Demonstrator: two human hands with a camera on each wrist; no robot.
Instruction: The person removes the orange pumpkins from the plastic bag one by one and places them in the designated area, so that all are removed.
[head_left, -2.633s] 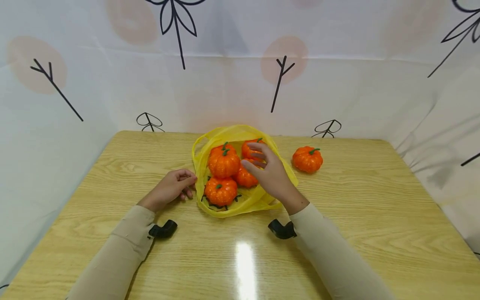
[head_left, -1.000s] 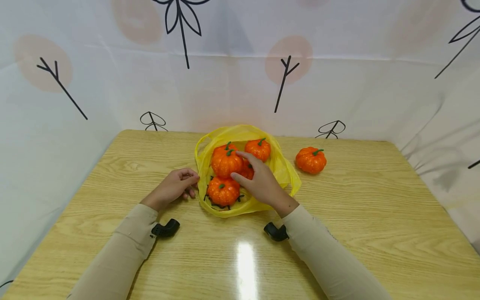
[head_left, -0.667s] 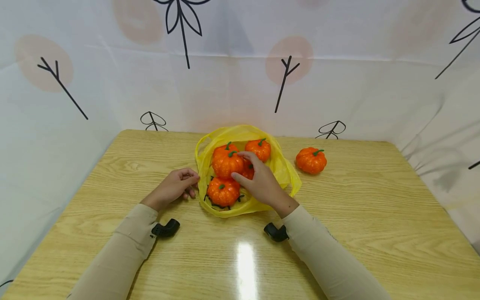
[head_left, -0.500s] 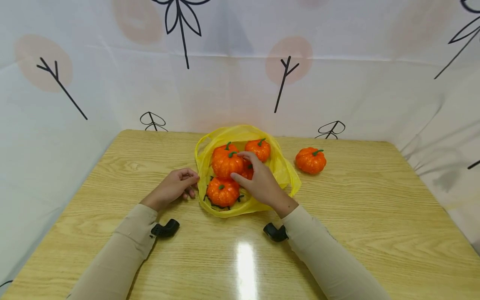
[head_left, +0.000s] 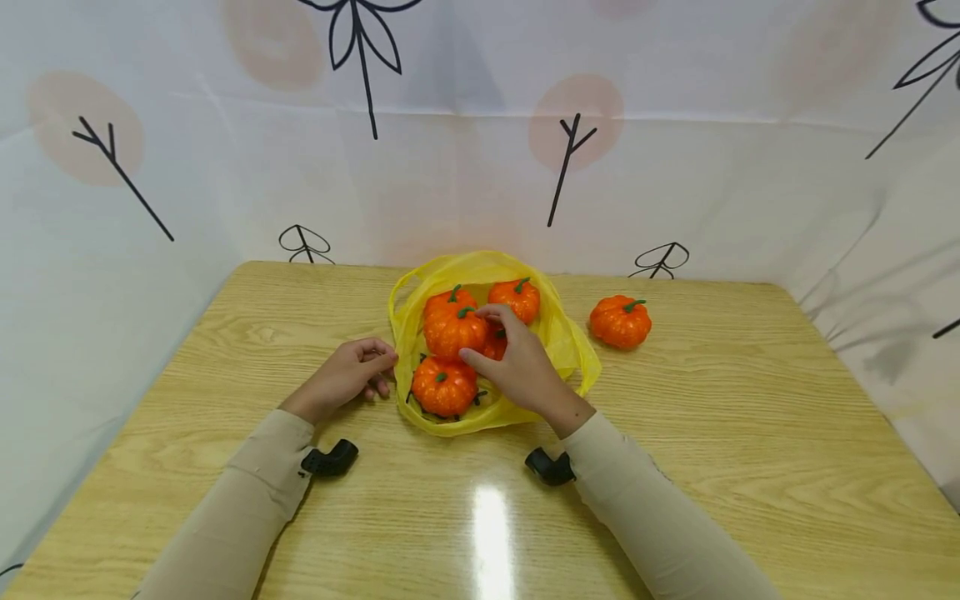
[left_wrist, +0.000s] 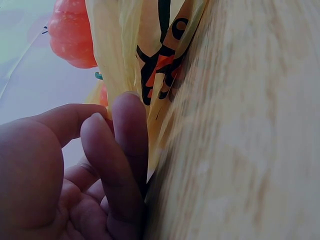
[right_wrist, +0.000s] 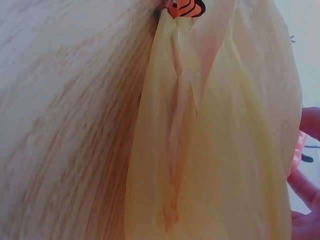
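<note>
A yellow plastic bag (head_left: 564, 342) lies with its mouth open, several small orange pumpkins inside. My left hand (head_left: 347, 377) pinches its left rim between thumb and index finger, as the left wrist view also shows with the bag's thin film (left_wrist: 112, 40). Reaching over the right rim, my right hand (head_left: 528, 367) holds the upper pumpkin (head_left: 450, 332) by its right side, thumb in front and fingers behind. Below that one sits a front pumpkin (head_left: 442, 388); a further pumpkin (head_left: 517, 298) is at the back right. In the right wrist view the bag's side (right_wrist: 215, 150) hides most of the hand.
One more pumpkin (head_left: 621, 322) stands on the wooden table (head_left: 720, 433), right of the bag. A patterned white cloth (head_left: 465, 183) hangs behind the table's back edge. Each sleeve carries a black wrist mount, the left mount (head_left: 330, 459) and the right mount (head_left: 550, 467).
My right hand has shifted left from over the right-hand pumpkins onto the upper pumpkin, whose stem now leans slightly further right. The back right pumpkin is uncovered. My left hand stays at the rim.
</note>
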